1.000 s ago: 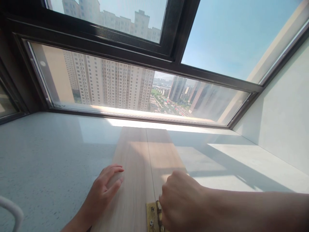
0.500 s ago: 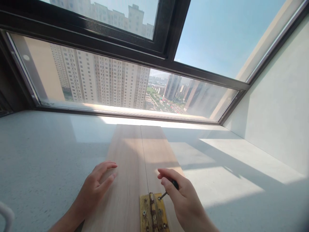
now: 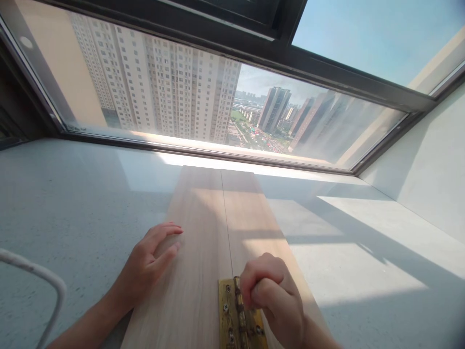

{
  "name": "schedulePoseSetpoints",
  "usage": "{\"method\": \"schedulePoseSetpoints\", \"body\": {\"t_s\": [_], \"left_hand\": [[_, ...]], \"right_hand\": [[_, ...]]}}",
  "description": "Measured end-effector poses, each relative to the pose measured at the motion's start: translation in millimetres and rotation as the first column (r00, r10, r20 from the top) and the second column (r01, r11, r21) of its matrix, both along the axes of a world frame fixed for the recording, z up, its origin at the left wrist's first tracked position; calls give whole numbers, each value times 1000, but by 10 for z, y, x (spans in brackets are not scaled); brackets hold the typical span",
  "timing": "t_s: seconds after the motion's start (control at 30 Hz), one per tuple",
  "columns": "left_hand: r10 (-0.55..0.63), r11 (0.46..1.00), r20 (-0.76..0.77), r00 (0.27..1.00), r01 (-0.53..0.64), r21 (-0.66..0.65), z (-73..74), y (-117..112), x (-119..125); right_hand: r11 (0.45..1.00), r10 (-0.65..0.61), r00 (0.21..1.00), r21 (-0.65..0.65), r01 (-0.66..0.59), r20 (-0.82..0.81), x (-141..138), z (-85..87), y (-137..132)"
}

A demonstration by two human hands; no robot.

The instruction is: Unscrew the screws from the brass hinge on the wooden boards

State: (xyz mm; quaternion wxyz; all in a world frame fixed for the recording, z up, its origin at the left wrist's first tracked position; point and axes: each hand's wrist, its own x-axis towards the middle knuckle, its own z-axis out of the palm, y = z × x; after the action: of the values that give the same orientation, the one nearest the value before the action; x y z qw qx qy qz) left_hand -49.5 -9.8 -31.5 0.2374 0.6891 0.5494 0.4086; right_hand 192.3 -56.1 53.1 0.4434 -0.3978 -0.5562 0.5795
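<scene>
Two pale wooden boards (image 3: 192, 232) lie side by side, a thin seam between them. A worn brass hinge (image 3: 225, 320) spans the seam at the near end, with screws showing in several of its holes. My right hand (image 3: 278, 295) is closed in a fist above the hinge's right leaf, around a screwdriver that its fingers now hide; the tip cannot be seen. On the left board's outer edge rests my left hand (image 3: 152, 257), thumb and fingers apart, holding nothing.
The boards rest on a pale speckled sill (image 3: 90, 213) with sunlit patches. A dark window frame (image 3: 218, 157) runs behind their far end. At the lower left is a bent white tube (image 3: 54, 286). A white wall (image 3: 432, 160) rises on the right.
My right hand has closed from a loose finger hold into a fist, covering the dark screwdriver handle and shaft. My left hand stays on the board. The view has tilted downward, showing more white tube.
</scene>
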Motion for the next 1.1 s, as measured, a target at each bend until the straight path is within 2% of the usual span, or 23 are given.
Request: {"method": "schedulePoseSetpoints", "body": {"t_s": [0.07,0.13,0.2,0.27,0.37,0.43,0.53,0.6,0.77,0.83,0.9,1.0,1.07,1.1], "left_hand": [[2,1000,3,1000,-2,2,0,0,-2],[7,1000,13,1000,-8,4,1,-3,-4],[10,1000,21,1000,-10,1,7,-7,-4],[5,1000,25,1000,-5,-1,17,-9,0],[0,1000,25,1000,0,-7,30,-10,4],[-3,1000,22,1000,3,-10,31,-10,6],[-4,1000,18,1000,4,-8,26,-7,9],[2,1000,15,1000,-2,-1,23,-6,11],[3,1000,12,1000,-3,8,26,-9,8],[2,1000,12,1000,-2,3,31,-13,6],[2,1000,16,1000,-2,0,36,-13,5],[-5,1000,20,1000,5,-4,40,-7,7],[-13,1000,18,1000,14,-5,38,-4,7],[-17,1000,16,1000,17,-5,36,-4,7]], "right_hand": [[987,148,989,-68,-149,-18,44,3,55],[974,175,975,-120,-191,-137,119,-19,97],[981,152,973,-94,-170,-173,214,-46,106],[1000,24,994,-11,-25,-107,296,-56,72],[973,-200,980,113,201,-21,322,-48,-33],[948,-296,955,115,296,-17,257,-60,-114],[878,-472,878,54,476,-78,108,-132,-209],[849,-515,846,54,525,-135,37,-186,-238],[915,-397,913,40,402,-97,64,-153,-198],[951,-306,951,30,307,-50,132,-101,-151],[987,-163,986,3,163,-47,208,-66,-93],[996,66,982,-51,-76,-174,288,-53,0],[986,127,951,-65,-151,-282,295,-50,41],[988,114,945,-61,-139,-306,285,-45,49]]}}
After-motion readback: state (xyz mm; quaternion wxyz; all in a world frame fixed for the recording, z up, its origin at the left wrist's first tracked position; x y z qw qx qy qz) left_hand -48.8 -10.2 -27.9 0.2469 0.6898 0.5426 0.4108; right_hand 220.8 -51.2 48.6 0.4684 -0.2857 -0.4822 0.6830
